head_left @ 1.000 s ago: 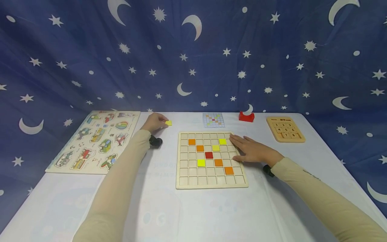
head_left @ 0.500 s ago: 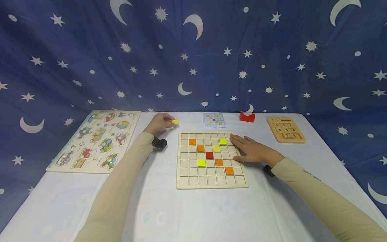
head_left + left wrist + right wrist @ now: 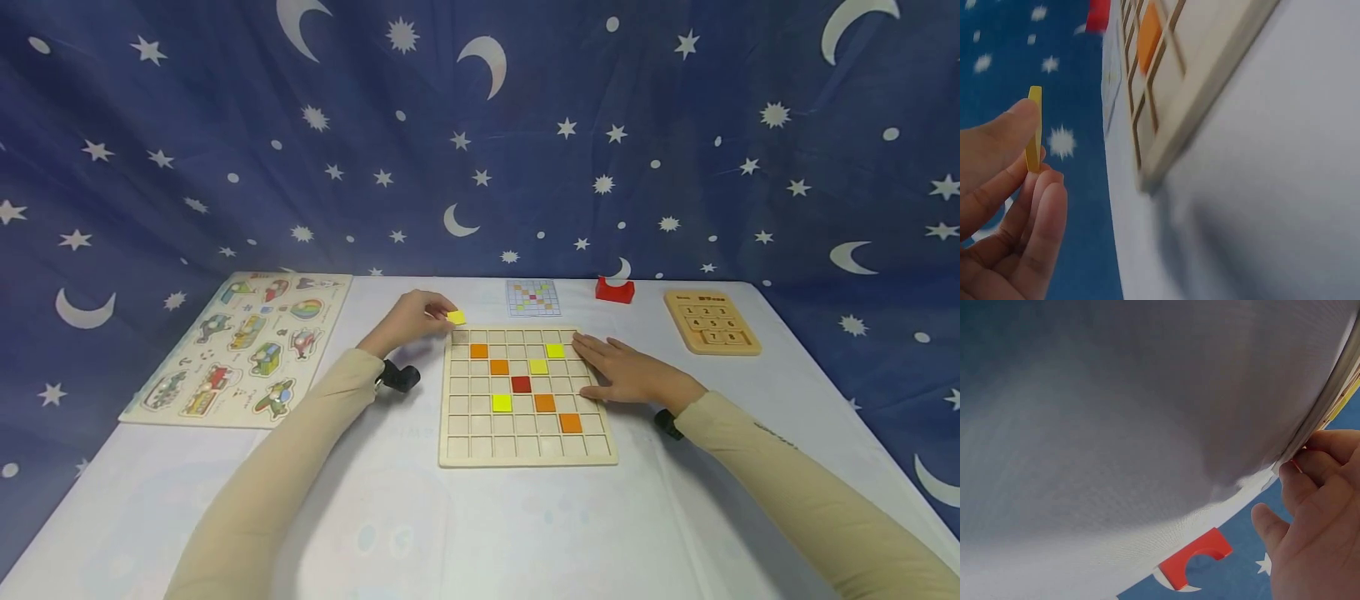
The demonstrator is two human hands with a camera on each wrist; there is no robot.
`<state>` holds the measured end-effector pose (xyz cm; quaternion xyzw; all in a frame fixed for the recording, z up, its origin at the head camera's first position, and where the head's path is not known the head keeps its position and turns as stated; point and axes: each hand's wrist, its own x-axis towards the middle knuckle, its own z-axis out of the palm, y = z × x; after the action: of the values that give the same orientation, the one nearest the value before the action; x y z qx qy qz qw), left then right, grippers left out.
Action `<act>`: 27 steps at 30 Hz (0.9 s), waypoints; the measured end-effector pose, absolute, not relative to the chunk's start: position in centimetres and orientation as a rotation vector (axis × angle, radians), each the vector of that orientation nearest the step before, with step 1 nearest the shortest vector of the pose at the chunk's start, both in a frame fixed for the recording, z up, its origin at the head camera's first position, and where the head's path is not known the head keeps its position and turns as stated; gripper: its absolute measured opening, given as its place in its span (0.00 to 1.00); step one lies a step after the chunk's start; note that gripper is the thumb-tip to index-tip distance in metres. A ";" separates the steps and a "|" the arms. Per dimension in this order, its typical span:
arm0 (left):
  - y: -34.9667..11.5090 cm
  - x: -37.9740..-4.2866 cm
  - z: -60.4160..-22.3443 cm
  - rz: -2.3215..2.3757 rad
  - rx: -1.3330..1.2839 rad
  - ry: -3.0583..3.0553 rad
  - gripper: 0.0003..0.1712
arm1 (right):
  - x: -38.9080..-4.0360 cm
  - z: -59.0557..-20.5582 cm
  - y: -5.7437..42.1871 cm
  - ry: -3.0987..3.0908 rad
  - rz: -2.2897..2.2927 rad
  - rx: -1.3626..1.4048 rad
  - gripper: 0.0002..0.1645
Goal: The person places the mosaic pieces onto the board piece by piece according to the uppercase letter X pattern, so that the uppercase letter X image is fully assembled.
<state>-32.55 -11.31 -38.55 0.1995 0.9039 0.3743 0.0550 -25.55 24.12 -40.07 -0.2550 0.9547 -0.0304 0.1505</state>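
In the head view a square wooden grid board (image 3: 480, 447) lies on the white table. Several orange tiles (image 3: 498, 367) and yellow tiles (image 3: 502, 403) are set in its cells, with one red tile (image 3: 521, 384) at the middle. Between thumb and fingers, my left hand (image 3: 414, 319) pinches a loose yellow tile (image 3: 456, 317) by the board's far left corner. The left wrist view shows this yellow tile (image 3: 1034, 128) edge-on, held clear of the board. My right hand (image 3: 626, 372) rests along the board's right edge, fingers extended.
Behind the board lies a printed pattern card (image 3: 533, 297), with a red arched block (image 3: 615, 290) to its right. A wooden number puzzle (image 3: 712, 322) is at the far right. A picture puzzle board (image 3: 247, 354) occupies the left; a starry blue cloth (image 3: 525, 200) hangs behind.
My left hand has carried the yellow tile rightward and slightly nearer, from left of the board to its far left corner. My right hand stays in place.
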 end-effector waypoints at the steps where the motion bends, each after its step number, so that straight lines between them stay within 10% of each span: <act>1: -11.1 -32.1 -38.4 1.125 0.622 2.735 0.18 | -25.5 -40.0 24.1 2.741 -0.090 -0.732 0.53; 27: -9.4 -24.1 -40.1 0.952 0.979 2.475 0.15 | -25.4 -39.9 24.0 2.747 -0.105 -0.734 0.53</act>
<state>-24.12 -9.42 -40.06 0.3422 0.8647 0.3326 0.1570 -25.35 24.05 -39.86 -0.2550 0.9549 -0.0364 0.1478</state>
